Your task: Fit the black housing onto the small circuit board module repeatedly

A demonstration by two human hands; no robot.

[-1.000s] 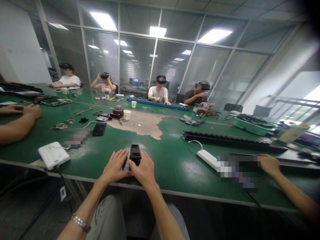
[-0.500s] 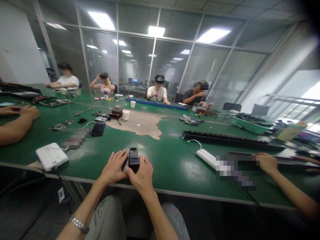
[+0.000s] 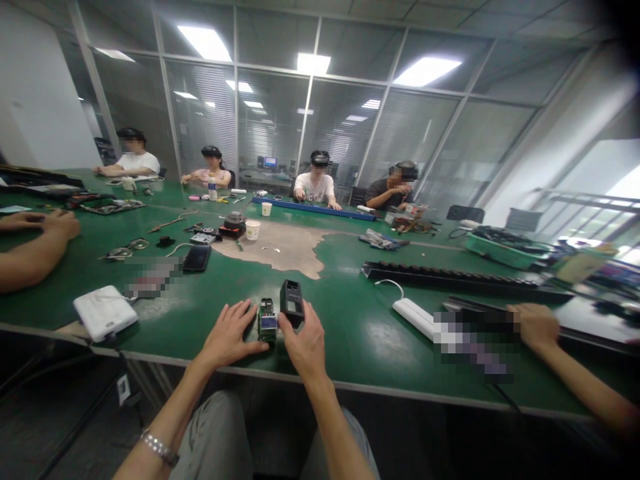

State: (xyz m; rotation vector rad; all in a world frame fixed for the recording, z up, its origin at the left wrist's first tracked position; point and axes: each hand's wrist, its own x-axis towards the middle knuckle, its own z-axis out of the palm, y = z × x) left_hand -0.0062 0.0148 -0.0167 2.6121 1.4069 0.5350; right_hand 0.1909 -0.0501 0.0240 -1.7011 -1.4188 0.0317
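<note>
Hands, two: one left hand (image 3: pixel 229 337), its fingers extended and slightly spread, the palm lowered toward the table (image 3: pixel 345 333); one right hand (image 3: pixel 306 343), by whose thumb and fingers the black housing (image 3: pixel 291 303) is gripped. Circuit board with blue display, one (image 3: pixel 268 323): set upright between the left fingertips and the right thumb, and near the left thumb; whether it is touched by that thumb cannot be told. Black housing, one: held tilted just to the right of the board, its open end turned away from the right fingers. Paper cups, two (image 3: pixel 253 231): placed well beyond the left fingertips. Black phone, one (image 3: pixel 197 259): laid beyond and to the left of the left fingers. White box, one (image 3: pixel 105 312): set well to the left of the left fingers. White bar with cable, one (image 3: pixel 415 317): laid well to the right of the right fingers. Green basket, one (image 3: pixel 500 250): placed farther off on that side. Seated people across the table, four (image 3: pixel 316 183). Changes from the earlier frame: the housing, earlier fitted around the board, is now held apart from it, and the board is left bare; the right hand is shifted rightward; the hands of the pink-clad person (image 3: pixel 211 177) are lowered from the headset.
</note>
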